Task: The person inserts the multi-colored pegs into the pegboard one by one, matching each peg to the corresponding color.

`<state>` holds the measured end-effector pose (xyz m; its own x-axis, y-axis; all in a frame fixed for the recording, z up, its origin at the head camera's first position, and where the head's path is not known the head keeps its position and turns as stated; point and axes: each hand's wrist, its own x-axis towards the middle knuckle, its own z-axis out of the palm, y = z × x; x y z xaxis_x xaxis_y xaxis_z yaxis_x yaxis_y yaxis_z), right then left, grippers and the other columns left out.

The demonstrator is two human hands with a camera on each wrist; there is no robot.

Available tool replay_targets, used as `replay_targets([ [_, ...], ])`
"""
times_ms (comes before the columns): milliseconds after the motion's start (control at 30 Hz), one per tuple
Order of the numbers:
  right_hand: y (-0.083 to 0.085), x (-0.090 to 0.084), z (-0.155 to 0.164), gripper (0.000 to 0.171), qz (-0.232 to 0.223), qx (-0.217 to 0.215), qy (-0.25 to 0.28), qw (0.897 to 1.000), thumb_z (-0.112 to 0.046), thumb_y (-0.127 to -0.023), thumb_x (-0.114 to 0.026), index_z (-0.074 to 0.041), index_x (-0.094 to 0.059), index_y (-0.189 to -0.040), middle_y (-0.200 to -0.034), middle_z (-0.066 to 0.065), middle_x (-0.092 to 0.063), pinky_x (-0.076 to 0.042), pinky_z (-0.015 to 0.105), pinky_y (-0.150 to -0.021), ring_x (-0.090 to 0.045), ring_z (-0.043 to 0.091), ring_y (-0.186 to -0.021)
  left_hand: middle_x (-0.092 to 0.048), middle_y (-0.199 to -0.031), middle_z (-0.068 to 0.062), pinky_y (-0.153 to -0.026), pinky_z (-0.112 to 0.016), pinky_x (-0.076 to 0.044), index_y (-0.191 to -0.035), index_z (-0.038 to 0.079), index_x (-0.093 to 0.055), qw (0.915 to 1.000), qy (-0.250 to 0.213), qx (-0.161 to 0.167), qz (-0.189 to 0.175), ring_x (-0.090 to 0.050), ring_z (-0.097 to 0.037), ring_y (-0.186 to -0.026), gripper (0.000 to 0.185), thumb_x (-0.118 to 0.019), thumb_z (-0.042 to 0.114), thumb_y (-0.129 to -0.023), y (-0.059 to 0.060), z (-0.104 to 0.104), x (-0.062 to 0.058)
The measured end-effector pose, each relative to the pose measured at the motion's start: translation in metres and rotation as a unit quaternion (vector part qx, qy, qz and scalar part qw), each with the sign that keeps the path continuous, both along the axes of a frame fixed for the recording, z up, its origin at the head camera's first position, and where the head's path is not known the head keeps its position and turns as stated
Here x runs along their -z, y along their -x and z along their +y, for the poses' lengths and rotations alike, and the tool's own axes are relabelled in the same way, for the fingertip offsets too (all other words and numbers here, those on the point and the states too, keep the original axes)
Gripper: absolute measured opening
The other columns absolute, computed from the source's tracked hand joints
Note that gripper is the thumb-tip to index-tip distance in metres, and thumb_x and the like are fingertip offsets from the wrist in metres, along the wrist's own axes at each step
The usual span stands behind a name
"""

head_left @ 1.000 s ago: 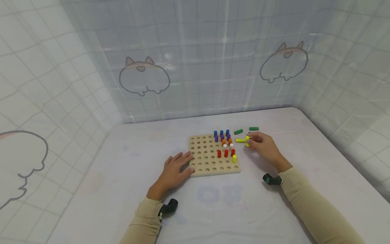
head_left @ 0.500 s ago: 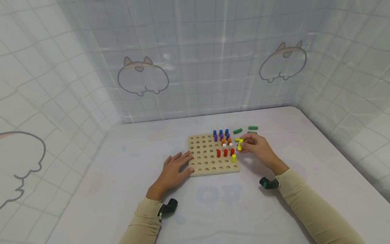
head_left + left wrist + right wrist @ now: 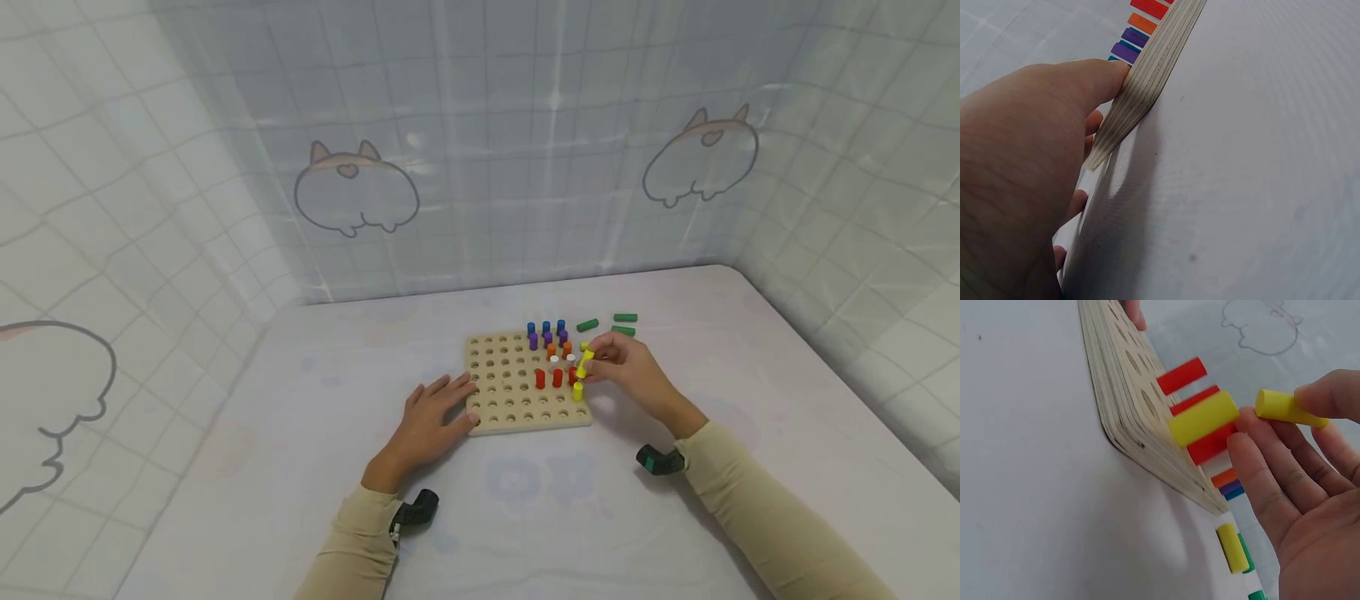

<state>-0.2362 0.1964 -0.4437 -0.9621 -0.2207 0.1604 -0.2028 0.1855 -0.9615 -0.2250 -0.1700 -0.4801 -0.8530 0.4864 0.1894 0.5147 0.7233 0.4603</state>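
Note:
A wooden pegboard (image 3: 506,407) with rows of round holes lies on the table. My right hand (image 3: 636,375) pinches a yellow peg (image 3: 1285,407) between thumb and fingers, tilted, over the board's right side. Close by it, another yellow peg (image 3: 1205,419) stands in a hole near the front right corner. Behind that are red pegs (image 3: 557,378), white pegs (image 3: 554,362), orange pegs (image 3: 551,351), purple pegs (image 3: 533,342) and blue pegs (image 3: 546,327). My left hand (image 3: 429,421) rests on the board's left edge, fingers spread and thumb at the front corner.
Several green pegs (image 3: 626,317) lie loose on the table (image 3: 360,358) behind the right hand. One loose yellow peg (image 3: 1233,548) lies beside the board's right edge. A printed curtain (image 3: 495,208) hangs round the table's back and sides.
My right hand has carried the yellow peg left and toward me, from beside the loose pegs to over the board's right edge. The left hand stays in place.

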Motion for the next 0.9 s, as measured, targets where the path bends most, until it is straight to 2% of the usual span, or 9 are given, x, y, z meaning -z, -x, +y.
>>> replay_targets([
  [333, -0.003, 0.0, -0.008, 0.029, 0.028, -0.003, -0.025, 0.999, -0.009, -0.093, -0.072, 0.001, -0.056, -0.115, -0.106, 0.017, -0.069, -0.059, 0.038, -0.082, -0.07, 0.028, -0.092, -0.035, -0.16, 0.006, -0.116, -0.063, -0.007, -0.152, 0.02, -0.048, 1.0, 0.0, 0.0, 0.002, -0.025, -0.031, -0.149, 0.057, -0.055, 0.046, -0.101, 0.0, 0.0, 0.001],
  [567, -0.004, -0.002, -0.014, 0.023, 0.055, 0.004, -0.076, 0.996, -0.011, -0.093, -0.073, -0.006, -0.062, -0.112, -0.107, 0.01, -0.068, -0.057, 0.03, -0.083, -0.068, 0.025, -0.095, -0.034, -0.16, 0.006, -0.116, -0.063, -0.007, -0.152, 0.021, -0.047, 1.0, 0.007, -0.004, 0.003, -0.024, -0.03, -0.149, 0.057, -0.054, 0.047, -0.102, 0.001, -0.001, 0.001],
  [900, -0.01, 0.0, -0.023, 0.02, 0.05, 0.014, -0.14, 0.989, -0.013, -0.092, -0.074, -0.011, -0.065, -0.11, -0.107, 0.003, -0.068, -0.056, 0.036, -0.088, -0.069, 0.019, -0.096, -0.034, -0.16, 0.006, -0.116, -0.063, -0.007, -0.152, 0.021, -0.048, 1.0, 0.003, -0.001, 0.0, -0.025, -0.031, -0.149, 0.057, -0.055, 0.047, -0.101, 0.0, -0.001, 0.002],
])
